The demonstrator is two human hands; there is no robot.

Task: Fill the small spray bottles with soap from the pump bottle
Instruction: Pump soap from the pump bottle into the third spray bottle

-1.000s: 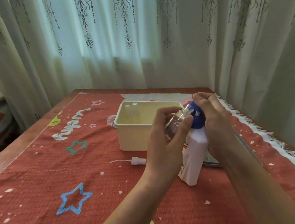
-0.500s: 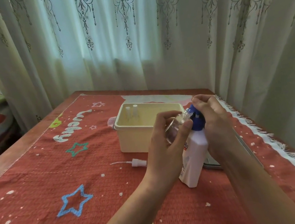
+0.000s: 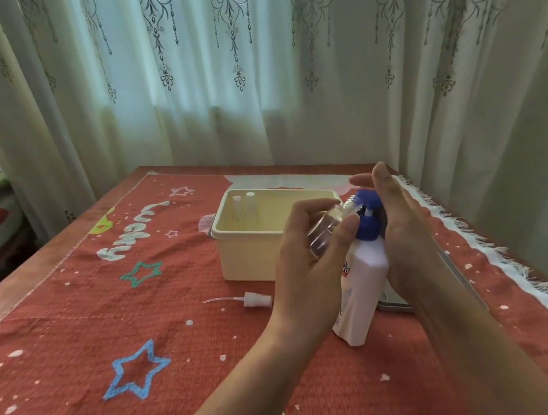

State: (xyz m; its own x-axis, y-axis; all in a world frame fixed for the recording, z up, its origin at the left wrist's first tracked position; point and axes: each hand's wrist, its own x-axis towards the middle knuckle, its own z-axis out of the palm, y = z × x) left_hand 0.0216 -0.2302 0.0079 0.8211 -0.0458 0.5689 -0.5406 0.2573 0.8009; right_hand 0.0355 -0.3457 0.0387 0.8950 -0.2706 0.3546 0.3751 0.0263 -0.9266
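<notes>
1. While the left hand curls its fingers and thumb round the small clear spray bottle, that bottle sits tilted at the centre of the frame, its open neck against the spout of the blue pump head.
2. The pump bottle stands upright on the red cloth, just right of centre.
3. The right hand is beside the pump head with fingers straight and relaxed, grasping nothing; whether its palm touches the bottle I cannot tell.
4. A loose spray cap with a thin tube lies on the cloth, left of the left hand.
5. A cream box sits behind the hands, two small white pieces standing in its upper-left corner.
</notes>
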